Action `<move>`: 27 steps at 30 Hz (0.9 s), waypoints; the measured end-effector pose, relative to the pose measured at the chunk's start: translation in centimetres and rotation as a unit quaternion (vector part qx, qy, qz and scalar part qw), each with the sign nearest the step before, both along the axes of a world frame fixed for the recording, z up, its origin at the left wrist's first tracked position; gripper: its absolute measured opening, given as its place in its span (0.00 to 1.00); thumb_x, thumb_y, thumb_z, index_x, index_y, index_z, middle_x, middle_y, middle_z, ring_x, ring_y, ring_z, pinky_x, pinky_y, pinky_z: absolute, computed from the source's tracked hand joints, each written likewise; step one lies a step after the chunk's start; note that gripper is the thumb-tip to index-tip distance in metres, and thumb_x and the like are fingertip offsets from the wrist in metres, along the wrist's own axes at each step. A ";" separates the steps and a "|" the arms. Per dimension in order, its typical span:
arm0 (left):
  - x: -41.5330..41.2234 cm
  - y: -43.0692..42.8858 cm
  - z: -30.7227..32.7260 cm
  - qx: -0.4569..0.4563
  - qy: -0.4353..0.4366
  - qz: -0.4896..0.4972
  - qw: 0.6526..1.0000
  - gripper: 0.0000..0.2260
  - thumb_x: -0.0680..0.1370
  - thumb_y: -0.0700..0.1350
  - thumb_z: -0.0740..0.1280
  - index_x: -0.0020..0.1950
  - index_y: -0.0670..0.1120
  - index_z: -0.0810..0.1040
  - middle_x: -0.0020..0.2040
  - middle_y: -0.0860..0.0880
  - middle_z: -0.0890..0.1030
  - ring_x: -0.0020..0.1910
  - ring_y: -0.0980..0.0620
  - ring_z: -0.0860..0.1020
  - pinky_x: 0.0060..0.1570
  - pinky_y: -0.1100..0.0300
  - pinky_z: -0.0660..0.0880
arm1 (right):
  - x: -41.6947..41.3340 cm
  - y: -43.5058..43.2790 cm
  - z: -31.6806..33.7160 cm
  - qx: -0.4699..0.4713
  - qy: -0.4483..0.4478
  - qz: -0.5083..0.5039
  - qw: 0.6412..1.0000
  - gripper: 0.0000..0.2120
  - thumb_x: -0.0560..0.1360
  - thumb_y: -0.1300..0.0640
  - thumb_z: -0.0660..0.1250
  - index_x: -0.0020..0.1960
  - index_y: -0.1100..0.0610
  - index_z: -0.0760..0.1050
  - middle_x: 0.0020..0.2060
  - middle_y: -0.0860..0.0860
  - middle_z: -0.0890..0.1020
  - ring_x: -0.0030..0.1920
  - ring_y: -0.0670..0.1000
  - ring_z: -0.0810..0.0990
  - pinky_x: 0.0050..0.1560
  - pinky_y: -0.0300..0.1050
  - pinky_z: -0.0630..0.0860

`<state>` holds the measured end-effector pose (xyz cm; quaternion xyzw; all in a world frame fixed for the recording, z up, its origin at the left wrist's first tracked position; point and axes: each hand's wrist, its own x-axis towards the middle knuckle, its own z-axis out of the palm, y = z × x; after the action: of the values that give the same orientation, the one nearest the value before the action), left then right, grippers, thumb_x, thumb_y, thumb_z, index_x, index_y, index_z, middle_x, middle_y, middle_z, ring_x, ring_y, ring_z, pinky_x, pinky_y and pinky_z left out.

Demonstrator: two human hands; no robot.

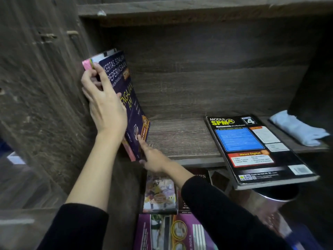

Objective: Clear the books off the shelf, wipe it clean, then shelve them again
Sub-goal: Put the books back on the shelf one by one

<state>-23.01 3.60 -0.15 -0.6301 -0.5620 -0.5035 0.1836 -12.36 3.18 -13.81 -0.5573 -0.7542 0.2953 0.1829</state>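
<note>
One purple book (127,94) stands on the shelf (180,138), left hand (104,103) gripping, right hand (153,157) touching straight-fingered.

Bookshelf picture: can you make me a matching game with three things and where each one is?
Things
1. purple book
2. black book
3. pale cloth

Places
a. lying flat, poking out over the front edge of the shelf
b. folded at the shelf's right end
c. standing at the shelf's left end, held at the top by the left hand

Pairs: 1-c, 2-a, 3-b
</note>
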 end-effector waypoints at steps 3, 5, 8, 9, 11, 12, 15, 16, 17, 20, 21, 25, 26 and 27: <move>0.4 -0.7 -0.2 -0.001 -0.018 0.016 1.000 0.34 0.73 0.38 0.66 0.76 0.41 0.55 0.68 0.38 0.63 0.61 0.43 0.67 0.58 0.50 0.71 | 1.6 -0.3 0.7 0.023 -0.039 0.016 0.999 0.38 0.78 0.59 0.64 0.79 0.52 0.44 0.75 0.57 0.61 0.72 0.58 0.64 0.71 0.48 0.63; 1.1 -1.5 -0.6 0.024 -0.026 0.023 0.999 0.29 0.72 0.40 0.65 0.73 0.44 0.63 0.67 0.38 0.66 0.60 0.42 0.68 0.54 0.47 0.70 | 3.3 -0.9 1.4 0.076 -0.037 -0.018 0.996 0.32 0.77 0.60 0.64 0.77 0.55 0.54 0.73 0.58 0.66 0.71 0.57 0.66 0.70 0.49 0.64; 3.4 -2.3 -1.9 0.053 -0.054 -0.002 0.997 0.23 0.71 0.42 0.64 0.66 0.45 0.70 0.63 0.39 0.70 0.59 0.44 0.68 0.54 0.48 0.68 | 7.5 -1.8 2.4 0.147 -0.025 -0.112 0.983 0.23 0.77 0.62 0.61 0.71 0.61 0.65 0.68 0.59 0.71 0.69 0.58 0.68 0.69 0.49 0.64; 4.6 -2.5 -2.4 0.048 -0.068 -0.020 0.996 0.22 0.71 0.43 0.65 0.66 0.44 0.71 0.62 0.39 0.71 0.59 0.43 0.68 0.55 0.48 0.67 | 9.2 -2.3 2.8 0.164 -0.020 -0.147 0.975 0.21 0.77 0.63 0.61 0.69 0.62 0.69 0.66 0.60 0.73 0.68 0.58 0.69 0.69 0.48 0.64; 7.1 -3.0 -3.5 0.013 -0.099 -0.054 0.994 0.22 0.72 0.43 0.65 0.66 0.43 0.70 0.61 0.39 0.71 0.60 0.40 0.69 0.54 0.48 0.67 | 12.5 -3.1 3.4 0.201 -0.002 -0.209 0.957 0.17 0.75 0.65 0.61 0.63 0.61 0.74 0.62 0.59 0.76 0.65 0.58 0.71 0.66 0.47 0.65; 8.6 -3.3 -4.1 -0.015 -0.115 -0.069 0.991 0.22 0.72 0.43 0.66 0.66 0.43 0.70 0.62 0.39 0.71 0.60 0.39 0.69 0.53 0.47 0.67 | 14.3 -3.7 3.7 0.210 -0.001 -0.234 0.949 0.16 0.74 0.66 0.61 0.61 0.61 0.76 0.60 0.58 0.76 0.64 0.58 0.71 0.65 0.47 0.66; 12.1 -4.0 -6.0 -0.147 -0.124 -0.110 0.975 0.21 0.75 0.46 0.67 0.66 0.45 0.69 0.63 0.40 0.69 0.62 0.39 0.69 0.54 0.46 0.69 | 18.5 -5.1 3.9 0.206 -0.039 -0.283 0.936 0.14 0.74 0.64 0.62 0.59 0.60 0.76 0.58 0.58 0.76 0.62 0.58 0.71 0.63 0.49 0.68; 13.2 -4.2 -6.7 -0.203 -0.117 -0.125 0.964 0.20 0.75 0.48 0.67 0.66 0.46 0.69 0.64 0.41 0.69 0.63 0.39 0.68 0.54 0.46 0.70 | 19.9 -5.8 3.8 0.197 -0.065 -0.301 0.931 0.15 0.75 0.63 0.62 0.60 0.61 0.75 0.59 0.58 0.76 0.63 0.59 0.71 0.63 0.50 0.67; 14.3 -4.3 -7.5 -0.257 -0.110 -0.139 0.950 0.19 0.76 0.50 0.66 0.65 0.48 0.70 0.65 0.42 0.69 0.64 0.40 0.68 0.55 0.47 0.70 | 21.3 -6.4 3.7 0.188 -0.092 -0.320 0.924 0.16 0.75 0.61 0.62 0.62 0.61 0.74 0.60 0.57 0.75 0.63 0.59 0.70 0.63 0.50 0.67; 17.0 -4.6 -10.0 -0.384 -0.110 -0.187 0.897 0.18 0.76 0.54 0.65 0.63 0.49 0.71 0.64 0.43 0.70 0.64 0.41 0.70 0.58 0.49 0.70 | 24.8 -8.6 3.2 0.146 -0.148 -0.381 0.901 0.18 0.77 0.56 0.62 0.66 0.60 0.70 0.64 0.57 0.72 0.65 0.58 0.68 0.64 0.50 0.66; 17.8 -4.8 -10.8 -0.412 -0.117 -0.209 0.879 0.18 0.76 0.54 0.65 0.63 0.48 0.71 0.63 0.43 0.72 0.63 0.42 0.72 0.58 0.50 0.70 | 25.9 -9.3 2.9 0.131 -0.166 -0.404 0.890 0.19 0.78 0.54 0.61 0.67 0.59 0.69 0.65 0.57 0.72 0.65 0.58 0.68 0.64 0.51 0.66; 20.1 -5.7 -12.7 -0.474 -0.116 -0.257 0.834 0.21 0.77 0.56 0.64 0.64 0.45 0.71 0.57 0.45 0.77 0.57 0.45 0.75 0.53 0.56 0.70 | 28.9 -11.6 1.8 0.080 -0.201 -0.487 0.846 0.23 0.79 0.48 0.58 0.70 0.58 0.65 0.67 0.57 0.68 0.68 0.59 0.64 0.65 0.54 0.63; 20.6 -5.9 -12.8 -0.484 -0.114 -0.264 0.827 0.22 0.78 0.57 0.63 0.65 0.44 0.70 0.52 0.47 0.79 0.53 0.47 0.76 0.50 0.58 0.70 | 29.5 -12.0 1.5 0.069 -0.203 -0.502 0.838 0.24 0.79 0.46 0.57 0.70 0.59 0.65 0.68 0.58 0.67 0.68 0.59 0.64 0.65 0.54 0.63; 21.0 -6.1 -12.8 -0.487 -0.116 -0.270 0.823 0.23 0.78 0.57 0.62 0.65 0.43 0.70 0.45 0.50 0.78 0.47 0.50 0.75 0.46 0.61 0.69 | 29.9 -12.3 1.3 0.058 -0.203 -0.513 0.832 0.26 0.79 0.43 0.57 0.70 0.60 0.64 0.68 0.58 0.67 0.68 0.59 0.64 0.65 0.55 0.64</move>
<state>-1.98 -2.52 -12.92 -0.7010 -0.5586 -0.2631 -0.3567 17.55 -9.16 -12.51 -0.8996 -0.3964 -0.0049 0.1833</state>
